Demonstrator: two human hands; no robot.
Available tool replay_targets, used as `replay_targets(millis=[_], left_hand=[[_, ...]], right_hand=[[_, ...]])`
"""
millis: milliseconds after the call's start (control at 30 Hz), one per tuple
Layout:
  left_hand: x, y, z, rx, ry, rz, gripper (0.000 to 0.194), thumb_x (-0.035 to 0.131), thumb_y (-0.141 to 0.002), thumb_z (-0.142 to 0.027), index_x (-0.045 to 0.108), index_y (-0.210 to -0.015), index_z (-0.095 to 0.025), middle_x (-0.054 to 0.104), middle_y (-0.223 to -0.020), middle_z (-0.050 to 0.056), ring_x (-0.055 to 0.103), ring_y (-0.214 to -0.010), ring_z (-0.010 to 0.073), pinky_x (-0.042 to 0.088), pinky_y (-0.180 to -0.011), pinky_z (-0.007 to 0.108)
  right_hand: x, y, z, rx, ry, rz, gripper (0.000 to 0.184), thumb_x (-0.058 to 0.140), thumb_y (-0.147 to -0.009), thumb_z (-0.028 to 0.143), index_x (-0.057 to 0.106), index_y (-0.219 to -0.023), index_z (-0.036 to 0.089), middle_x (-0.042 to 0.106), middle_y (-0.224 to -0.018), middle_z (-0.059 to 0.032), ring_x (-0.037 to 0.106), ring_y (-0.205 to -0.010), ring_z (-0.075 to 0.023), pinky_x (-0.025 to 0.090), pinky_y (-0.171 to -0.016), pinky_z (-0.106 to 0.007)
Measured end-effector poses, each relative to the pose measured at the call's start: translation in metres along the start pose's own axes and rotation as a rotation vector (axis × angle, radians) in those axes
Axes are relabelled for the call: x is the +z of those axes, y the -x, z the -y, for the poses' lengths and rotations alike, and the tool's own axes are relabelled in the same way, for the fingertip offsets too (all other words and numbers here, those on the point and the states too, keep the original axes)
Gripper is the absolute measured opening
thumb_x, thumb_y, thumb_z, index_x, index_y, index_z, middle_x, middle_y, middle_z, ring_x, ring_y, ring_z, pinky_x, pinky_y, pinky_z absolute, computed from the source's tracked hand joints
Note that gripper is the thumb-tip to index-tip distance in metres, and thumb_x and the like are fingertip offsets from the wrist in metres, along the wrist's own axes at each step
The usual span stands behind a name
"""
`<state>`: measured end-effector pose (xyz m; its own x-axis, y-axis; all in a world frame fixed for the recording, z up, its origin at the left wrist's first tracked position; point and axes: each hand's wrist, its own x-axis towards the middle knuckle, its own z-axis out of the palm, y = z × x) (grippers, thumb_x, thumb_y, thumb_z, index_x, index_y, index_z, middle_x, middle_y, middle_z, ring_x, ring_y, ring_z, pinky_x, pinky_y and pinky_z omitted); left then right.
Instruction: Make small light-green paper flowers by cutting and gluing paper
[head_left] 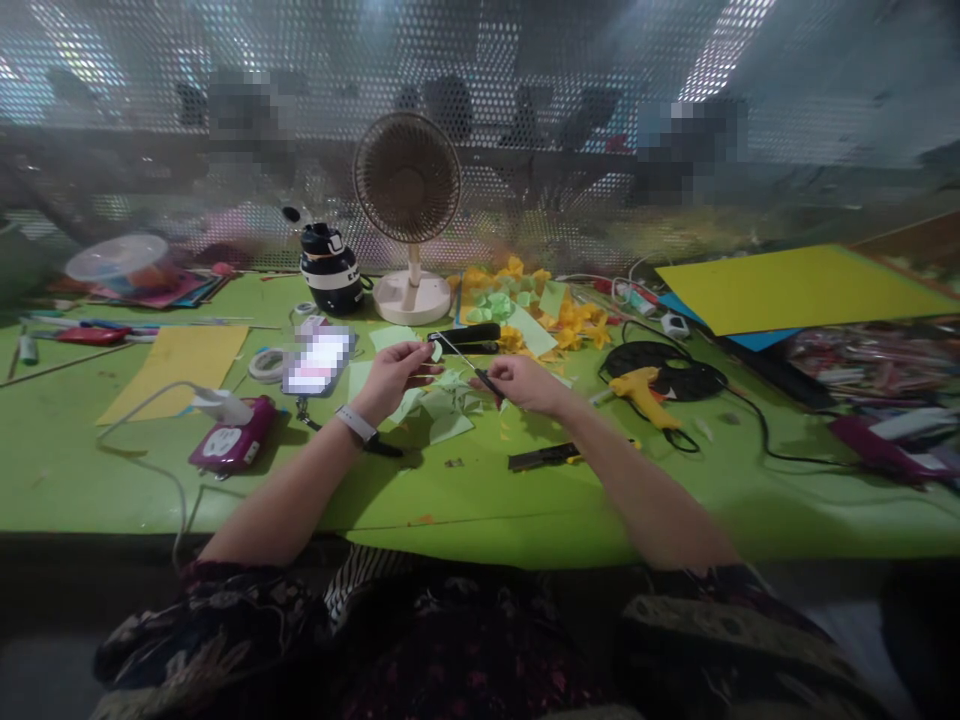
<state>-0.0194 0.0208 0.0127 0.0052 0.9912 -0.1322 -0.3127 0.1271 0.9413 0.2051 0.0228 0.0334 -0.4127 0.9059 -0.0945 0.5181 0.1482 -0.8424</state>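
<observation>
Paper shapes part-finished; loose green stock remains

The left hand (397,378) appears pinched on a small green paper piece (437,352). The right hand (521,382) is closed around a thin tool (463,356), its metal shaft reaching toward that piece. Below the grip lie loose green papers (450,418), judged unfinished. Beyond the right hand sit shaped green pieces (499,303) and yellow flowers (589,326), judged complete. A stapler (480,336) lies just beyond the grip. The number outstanding cannot be determined.

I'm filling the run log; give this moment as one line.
right hand: holding thin tool | left hand: near tool's tip, grip unclear | between hands: green paper | right side: glue gun
</observation>
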Motion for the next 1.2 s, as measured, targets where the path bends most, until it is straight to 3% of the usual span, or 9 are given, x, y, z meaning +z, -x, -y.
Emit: replay_targets(millis=[133,267,467,667,800,933,1067,1200], left_hand=[[0.000,-0.002,0.002,-0.025,0.080,-0.027,0.019,0.077,-0.084,-0.024,0.063,-0.077,-0.014,0.067,-0.068,-0.001,0.073,-0.064,0.0107,0.052,-0.053,0.015],[-0.004,-0.007,0.007,-0.041,0.140,-0.010,0.022,0.073,-0.087,-0.031,0.063,-0.075,-0.015,0.071,-0.071,0.003,0.075,-0.073,0.0126,0.058,-0.066,0.018],[-0.002,-0.008,0.005,-0.029,0.214,0.029,0.011,0.068,-0.086,-0.025,0.063,-0.080,-0.016,0.077,-0.081,0.007,0.076,-0.082,0.0145,0.061,-0.080,0.024],[0.000,-0.006,0.005,-0.017,0.199,0.057,0.002,0.064,-0.080,-0.016,0.064,-0.078,-0.017,0.078,-0.085,0.007,0.076,-0.088,0.0166,0.061,-0.088,0.028],[-0.001,-0.003,0.007,0.010,0.122,0.117,0.015,0.068,-0.075,-0.007,0.071,-0.088,-0.014,0.079,-0.091,0.006,0.074,-0.089,0.0142,0.059,-0.087,0.025],[-0.001,0.000,0.008,0.012,0.034,0.120,0.011,0.074,-0.078,-0.014,0.073,-0.089,-0.017,0.078,-0.096,0.004,0.072,-0.089,0.0127,0.058,-0.082,0.023],[-0.001,0.000,0.010,0.071,-0.069,0.101,0.013,0.080,-0.076,-0.024,0.076,-0.088,-0.019,0.078,-0.093,0.004,0.070,-0.083,0.0123,0.053,-0.069,0.020],[0.002,0.002,0.011,0.159,-0.125,0.073,0.011,0.082,-0.072,-0.022,0.078,-0.082,-0.019,0.078,-0.090,0.004,0.067,-0.080,0.0119,0.051,-0.071,0.022]], right_hand=[[0.000,-0.002,-0.002,0.041,0.027,-0.072,0.057,0.078,-0.064,0.070,0.053,-0.070,0.020,0.063,-0.060,0.0009,0.049,-0.051,-0.0102,0.032,-0.048,-0.024],[-0.001,-0.005,-0.007,0.090,0.211,-0.120,0.046,0.080,-0.069,0.058,0.054,-0.069,0.020,0.063,-0.062,0.0003,0.049,-0.052,-0.0106,0.033,-0.050,-0.024],[-0.002,-0.011,-0.015,0.088,0.542,-0.128,0.031,0.074,-0.079,0.044,0.057,-0.067,0.021,0.065,-0.070,-0.0043,0.057,-0.064,-0.0180,0.032,-0.055,-0.028],[0.001,-0.013,-0.021,0.070,0.666,-0.167,0.022,0.073,-0.081,0.039,0.064,-0.072,0.021,0.069,-0.079,-0.0066,0.061,-0.072,-0.0216,0.033,-0.059,-0.029],[0.003,-0.014,-0.026,0.053,0.718,-0.157,0.020,0.072,-0.083,0.039,0.067,-0.081,0.020,0.070,-0.085,-0.0090,0.062,-0.077,-0.0236,0.033,-0.059,-0.030],[0.003,-0.016,-0.030,0.027,0.736,-0.187,0.023,0.075,-0.082,0.041,0.070,-0.083,0.019,0.069,-0.096,-0.0128,0.063,-0.078,-0.0249,0.035,-0.060,-0.031],[0.002,-0.020,-0.033,0.102,0.719,-0.194,0.020,0.073,-0.082,0.039,0.072,-0.081,0.019,0.071,-0.085,-0.0105,0.065,-0.080,-0.0263,0.037,-0.062,-0.032],[-0.001,-0.021,-0.032,0.101,0.665,-0.146,0.016,0.077,-0.079,0.035,0.072,-0.081,0.020,0.071,-0.081,-0.0076,0.064,-0.078,-0.0233,0.037,-0.061,-0.030]])
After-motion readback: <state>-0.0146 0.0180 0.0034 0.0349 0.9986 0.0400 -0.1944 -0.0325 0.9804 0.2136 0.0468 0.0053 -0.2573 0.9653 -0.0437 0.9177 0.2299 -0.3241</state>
